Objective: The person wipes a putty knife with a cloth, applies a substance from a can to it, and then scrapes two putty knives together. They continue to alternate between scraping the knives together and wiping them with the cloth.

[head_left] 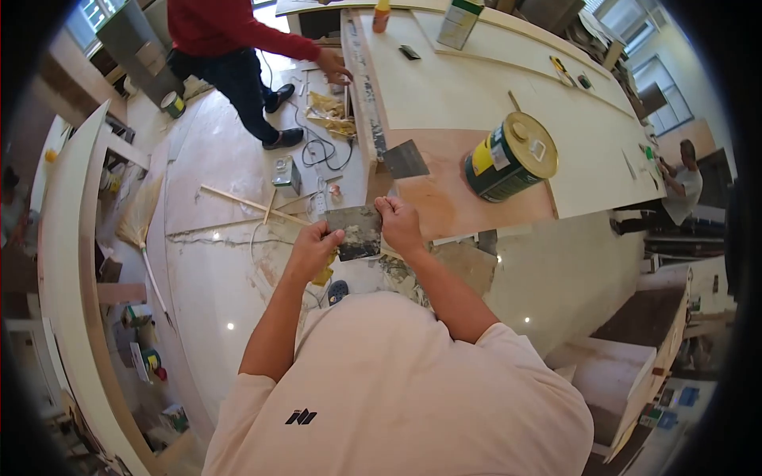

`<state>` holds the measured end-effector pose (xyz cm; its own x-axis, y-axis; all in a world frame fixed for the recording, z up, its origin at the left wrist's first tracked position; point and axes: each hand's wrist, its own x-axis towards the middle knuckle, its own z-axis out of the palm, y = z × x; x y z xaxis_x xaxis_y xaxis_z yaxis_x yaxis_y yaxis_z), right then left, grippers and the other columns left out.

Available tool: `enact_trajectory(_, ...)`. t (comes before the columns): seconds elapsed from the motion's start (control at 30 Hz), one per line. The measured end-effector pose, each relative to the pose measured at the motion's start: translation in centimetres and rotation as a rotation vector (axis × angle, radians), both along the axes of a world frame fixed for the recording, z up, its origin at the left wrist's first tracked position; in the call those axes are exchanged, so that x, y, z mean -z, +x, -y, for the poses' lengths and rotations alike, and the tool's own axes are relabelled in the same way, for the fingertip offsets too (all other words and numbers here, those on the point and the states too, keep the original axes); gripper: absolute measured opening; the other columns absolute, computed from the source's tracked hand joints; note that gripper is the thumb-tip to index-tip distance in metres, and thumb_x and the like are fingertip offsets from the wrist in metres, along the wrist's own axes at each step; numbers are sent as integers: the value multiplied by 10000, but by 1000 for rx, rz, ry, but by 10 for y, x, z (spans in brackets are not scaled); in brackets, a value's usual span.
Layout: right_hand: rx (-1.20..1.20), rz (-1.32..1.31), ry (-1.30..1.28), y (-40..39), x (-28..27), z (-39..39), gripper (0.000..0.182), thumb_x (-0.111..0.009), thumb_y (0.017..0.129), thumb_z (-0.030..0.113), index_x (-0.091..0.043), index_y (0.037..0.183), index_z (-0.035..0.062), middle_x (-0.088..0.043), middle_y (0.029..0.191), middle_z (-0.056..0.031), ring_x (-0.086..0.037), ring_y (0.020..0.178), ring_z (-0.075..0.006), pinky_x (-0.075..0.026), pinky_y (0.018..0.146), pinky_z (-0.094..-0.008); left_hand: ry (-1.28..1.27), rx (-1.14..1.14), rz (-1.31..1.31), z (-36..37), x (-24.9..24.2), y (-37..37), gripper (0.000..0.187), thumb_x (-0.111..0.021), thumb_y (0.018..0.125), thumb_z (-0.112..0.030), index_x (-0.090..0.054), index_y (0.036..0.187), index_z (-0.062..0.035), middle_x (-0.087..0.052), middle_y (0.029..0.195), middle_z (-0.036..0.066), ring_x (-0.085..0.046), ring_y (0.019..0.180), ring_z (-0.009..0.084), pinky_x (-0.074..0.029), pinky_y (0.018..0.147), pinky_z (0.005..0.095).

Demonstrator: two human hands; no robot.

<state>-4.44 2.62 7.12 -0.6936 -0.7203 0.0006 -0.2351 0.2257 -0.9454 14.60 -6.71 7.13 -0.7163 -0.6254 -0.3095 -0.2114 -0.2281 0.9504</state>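
Observation:
Between my two hands is a thin, dark rectangular scraper sheet (pixel 359 235), smeared with pale residue. My left hand (pixel 316 247) pinches its left edge, thumb on the upper face. At the top right corner, the fingers of my right hand (pixel 401 225) are closed on it. The sheet is held in front of my body, just off the near edge of the workbench (pixel 468 95). A similar dark sheet (pixel 406 159) lies on the bench corner beyond my right hand. To its right a large green and yellow can (pixel 508 159) with a gold lid stands on a brown board.
Across the bench's left end, a person in a red sleeve (pixel 262 36) reaches toward it. Another person (pixel 684 182) is at the far right. A metal tin (pixel 286 176), wood strips (pixel 254 205) and cables (pixel 317 151) lie on the floor. A broom (pixel 143 222) leans left.

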Motion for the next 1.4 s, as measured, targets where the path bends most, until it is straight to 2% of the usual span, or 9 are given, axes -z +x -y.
enact_trajectory(0.17, 264, 38, 79, -70, 9, -13, 195, -556, 929, 148, -683, 962, 3, -632, 620, -53, -604, 567, -135, -486, 557, -307, -61, -64, 9, -3, -18, -2, 179, -631, 908, -162, -651, 907, 16, -594, 773, -21, -472, 677, 58, -396, 594, 244)
enact_trajectory(0.37, -214, -325, 36, -67, -8, -24, 284, -594, 917, 178, -635, 1128, -7, -684, 826, -104, -649, 764, -162, -515, 711, -312, 122, -139, -15, 21, 9, 15, 148, -635, 921, -155, -637, 903, -8, -618, 809, 4, -536, 685, 74, -445, 610, 242)
enact_trajectory(0.53, -209, 287, 145, -23, 2, -25, 330, -649, 914, 232, -616, 1170, 26, -682, 1002, -67, -636, 906, -178, -507, 808, -324, 259, -177, -152, 17, 17, -4, 144, -653, 921, -163, -615, 910, -24, -635, 831, 19, -570, 690, 81, -477, 617, 244)
enact_trajectory(0.63, -187, 928, -12, -19, -16, -49, 236, -665, 903, 203, -630, 1089, 61, -671, 973, -31, -634, 837, -147, -522, 772, -328, 331, -141, -228, -2, 20, -39, 158, -665, 917, -177, -613, 924, -28, -636, 832, 19, -566, 690, 81, -472, 618, 240)
enact_trajectory(0.7, -21, 1056, -112, -17, 0, -62, 170, -675, 896, 187, -627, 1022, 83, -660, 926, -17, -629, 790, -134, -534, 739, -327, 339, -66, -239, -14, 25, -64, 175, -670, 917, -189, -616, 943, -25, -633, 834, 19, -562, 698, 81, -467, 623, 232)
enact_trajectory(0.9, 287, 1062, -215, -48, 28, -112, 127, -689, 884, 152, -605, 947, 81, -642, 863, -33, -640, 700, -165, -559, 647, -327, -80, 47, 166, -6, 3, -81, 205, -665, 913, -174, -634, 1014, 1, -625, 843, 20, -551, 736, 85, -459, 659, 218)
enact_trajectory(1.0, 394, 1104, -137, -47, 49, -123, 139, -687, 884, 141, -581, 949, 78, -642, 851, -51, -649, 686, -175, -561, 609, -319, -206, -202, -9, 2, -43, -112, 184, -675, 878, -153, -644, 963, 7, -641, 842, 55, -587, 788, 142, -472, 733, 292)
enact_trajectory(1.17, 405, 1194, -174, -42, 54, -117, 183, -697, 882, 170, -555, 933, 66, -640, 813, -63, -655, 692, -178, -564, 601, -318, -1017, 122, -182, -44, -13, -176, 146, -656, 793, -7, -634, 937, -6, -624, 925, 177, -607, 865, 371, -484, 766, 425)
enact_trajectory(1.4, 366, 1039, -9, -54, 59, -115, 247, -710, 880, 240, -579, 860, 32, -631, 730, -71, -627, 557, -171, -537, 508, -290, -1059, 229, 138, -77, 37, -185, 99, -672, 811, -78, -682, 885, -13, -645, 917, 177, -622, 872, 364, -492, 753, 420)
